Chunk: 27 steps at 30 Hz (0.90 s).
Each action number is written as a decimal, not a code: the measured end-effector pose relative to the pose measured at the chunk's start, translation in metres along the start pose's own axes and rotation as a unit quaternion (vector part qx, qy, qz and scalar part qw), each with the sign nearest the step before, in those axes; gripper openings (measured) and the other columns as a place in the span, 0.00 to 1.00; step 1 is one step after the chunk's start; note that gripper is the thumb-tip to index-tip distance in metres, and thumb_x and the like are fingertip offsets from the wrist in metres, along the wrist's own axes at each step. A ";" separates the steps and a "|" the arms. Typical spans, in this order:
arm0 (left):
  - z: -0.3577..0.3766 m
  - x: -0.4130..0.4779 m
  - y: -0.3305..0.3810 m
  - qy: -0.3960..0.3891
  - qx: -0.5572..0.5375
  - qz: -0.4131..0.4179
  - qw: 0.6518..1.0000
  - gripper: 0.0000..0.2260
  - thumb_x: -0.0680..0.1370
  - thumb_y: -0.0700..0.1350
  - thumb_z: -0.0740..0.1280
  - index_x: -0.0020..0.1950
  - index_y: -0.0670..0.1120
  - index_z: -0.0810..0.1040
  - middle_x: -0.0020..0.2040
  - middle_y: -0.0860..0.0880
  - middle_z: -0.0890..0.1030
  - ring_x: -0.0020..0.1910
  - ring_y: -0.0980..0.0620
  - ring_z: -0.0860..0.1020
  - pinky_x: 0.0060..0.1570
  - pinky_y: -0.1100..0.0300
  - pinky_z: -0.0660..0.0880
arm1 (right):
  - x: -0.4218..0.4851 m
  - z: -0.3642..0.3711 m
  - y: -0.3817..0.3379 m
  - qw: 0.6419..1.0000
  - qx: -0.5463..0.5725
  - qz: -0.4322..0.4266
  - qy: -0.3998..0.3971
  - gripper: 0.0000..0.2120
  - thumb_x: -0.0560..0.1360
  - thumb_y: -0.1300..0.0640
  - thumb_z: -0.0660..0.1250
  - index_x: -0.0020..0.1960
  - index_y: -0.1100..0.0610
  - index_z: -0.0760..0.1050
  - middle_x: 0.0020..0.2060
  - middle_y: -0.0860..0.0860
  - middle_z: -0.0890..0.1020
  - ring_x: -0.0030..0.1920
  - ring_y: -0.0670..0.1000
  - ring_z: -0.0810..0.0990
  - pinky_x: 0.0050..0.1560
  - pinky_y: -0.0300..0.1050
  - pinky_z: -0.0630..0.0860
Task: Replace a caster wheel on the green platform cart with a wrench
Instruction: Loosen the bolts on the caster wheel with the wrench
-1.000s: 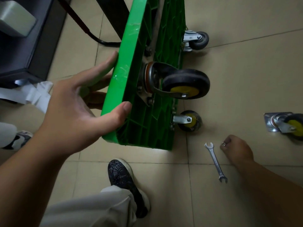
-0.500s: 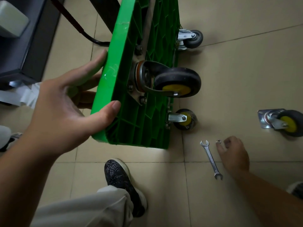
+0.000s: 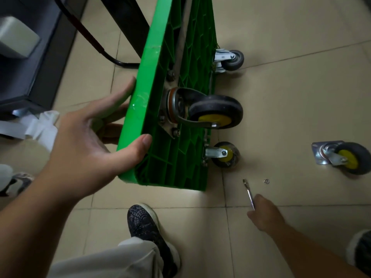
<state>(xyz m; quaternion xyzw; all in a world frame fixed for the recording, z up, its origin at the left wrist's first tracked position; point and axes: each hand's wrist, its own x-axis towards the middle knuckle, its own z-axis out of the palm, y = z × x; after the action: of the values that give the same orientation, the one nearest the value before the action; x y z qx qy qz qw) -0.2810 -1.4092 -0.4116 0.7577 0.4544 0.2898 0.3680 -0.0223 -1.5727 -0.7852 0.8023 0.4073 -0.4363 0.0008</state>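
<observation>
The green platform cart (image 3: pixel 180 57) stands on its long edge on the tiled floor, ribbed underside facing right. My left hand (image 3: pixel 88 143) grips its near upper edge, thumb on the underside, fingers behind the deck. A black caster with a yellow hub (image 3: pixel 214 111) is bolted to the underside near my thumb. A loose caster with a plate (image 3: pixel 341 157) lies on the floor at the right. My right hand (image 3: pixel 265 213) holds the silver wrench (image 3: pixel 248 192) by its lower end, its head tilted off the floor. A small washer (image 3: pixel 266 180) lies beside the wrench head.
Two more casters, one with a yellow hub (image 3: pixel 224 154) and a grey one (image 3: pixel 230 59), touch the floor. My shoe (image 3: pixel 148 231) is planted below the cart. Dark furniture (image 3: pixel 30 67) and white paper (image 3: pixel 40 125) sit at the left.
My right hand left the washer on the floor, moved down the wrench and picked it up by its lower end. The left hand kept its hold on the cart.
</observation>
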 end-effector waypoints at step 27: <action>0.013 -0.002 0.023 -0.011 0.032 -0.028 0.999 0.44 0.64 0.63 0.74 0.80 0.58 0.66 0.70 0.57 0.75 0.52 0.57 0.86 0.43 0.50 0.86 | -0.189 -0.155 -0.180 0.876 0.415 -0.214 0.123 0.17 0.82 0.60 0.60 0.66 0.46 0.77 0.31 0.48 0.81 0.27 0.40 0.73 0.34 0.35 0.68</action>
<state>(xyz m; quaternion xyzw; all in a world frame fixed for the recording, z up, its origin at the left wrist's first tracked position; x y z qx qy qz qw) -0.2606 -1.4224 -0.4005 0.7592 0.4800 0.2569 0.3566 -0.0861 -1.5202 -0.4928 0.6697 0.3472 -0.4526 -0.4756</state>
